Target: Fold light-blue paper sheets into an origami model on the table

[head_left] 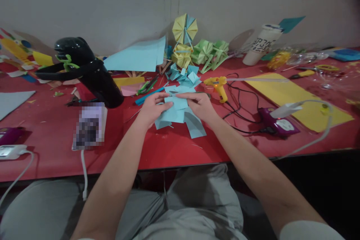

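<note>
A small light blue paper square [179,103] is held between my two hands, above several more blue paper squares [196,124] spread on the red table. My left hand [156,105] pinches its left side, thumb on top. At its upper right, my right hand [200,104] has its fingers closed, the index finger lying along the paper's edge. Just behind the hands are folded blue paper pieces [191,77]. A blue roll-like stick [149,96] lies beside my left hand. To the right of my right hand rests a yellow hot glue gun [218,87].
Folded yellow paper shapes [184,30] and green ones [209,54] stand at the back. A black bottle [98,78] leans at left near a phone [90,125]. On the right are a purple power adapter [278,122], cables, yellow paper [298,99] and a white cup [261,45].
</note>
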